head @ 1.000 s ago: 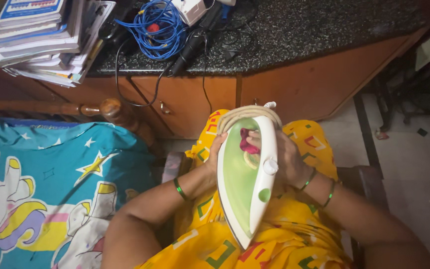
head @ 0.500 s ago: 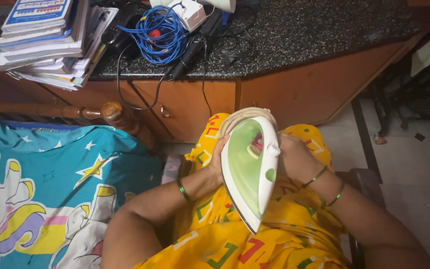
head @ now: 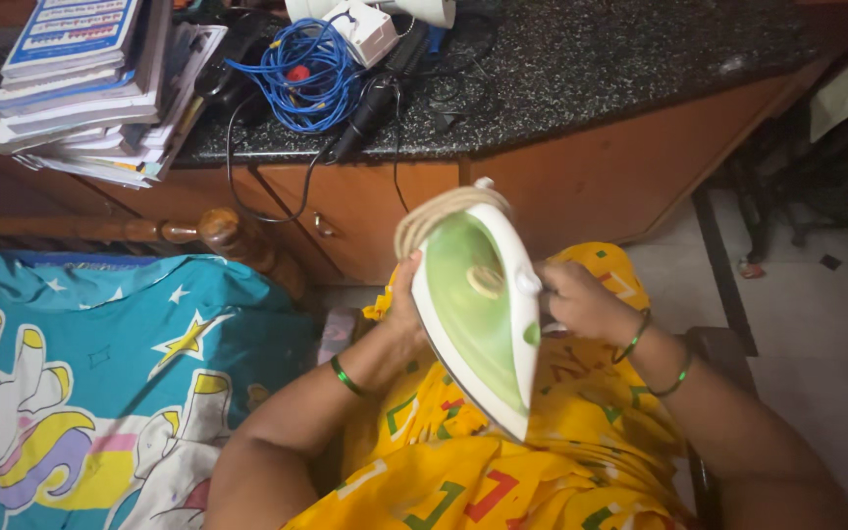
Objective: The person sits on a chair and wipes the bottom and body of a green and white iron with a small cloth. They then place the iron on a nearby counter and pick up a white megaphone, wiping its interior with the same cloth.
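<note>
Held over the lap, a green-and-white plastic steam iron is gripped by the left hand at its edge; the right hand seemingly closes behind it.

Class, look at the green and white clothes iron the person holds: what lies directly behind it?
Behind the iron show yellow patterned cloth on the lap, the left hand and the right hand. The palms and most fingers are hidden.
</note>
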